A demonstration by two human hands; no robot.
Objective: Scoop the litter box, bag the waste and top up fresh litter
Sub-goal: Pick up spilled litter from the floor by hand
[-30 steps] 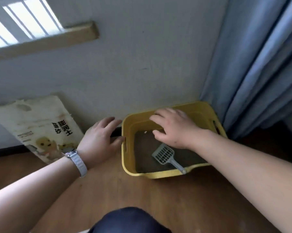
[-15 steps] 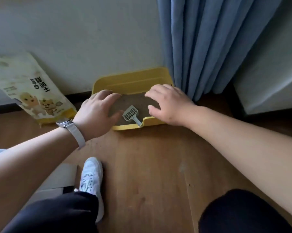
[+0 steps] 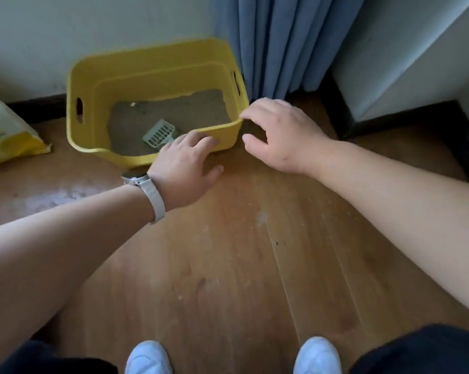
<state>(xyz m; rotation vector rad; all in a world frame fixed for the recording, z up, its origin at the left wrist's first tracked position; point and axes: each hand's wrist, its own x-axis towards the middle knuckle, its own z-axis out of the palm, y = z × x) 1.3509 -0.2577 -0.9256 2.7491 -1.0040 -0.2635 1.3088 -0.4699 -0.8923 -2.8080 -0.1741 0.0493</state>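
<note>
One yellow box point(image 3: 152, 63) is sitting on the floor point(image 3: 228, 265) against the far wall, just beside the curtain point(image 3: 276, 41). One grey scoop point(image 3: 159, 134) is lying on the litter point(image 3: 174, 109) at the near side. Its handle is hiding under the left hand point(image 3: 182, 168), whose fingers point(image 3: 201, 140) are lying close together over the near rim, thumb apart; whether they are touching the handle I cannot tell. The right hand point(image 3: 279, 136) is hovering at the near right corner, fingers point(image 3: 255, 112) spread and loosely bent, one tip touching the rim, holding nothing. One bag point(image 3: 6, 136) is lying at the left, mostly cut off. Two white shoes point(image 3: 148, 357) are being cut off at the bottom edge.
</note>
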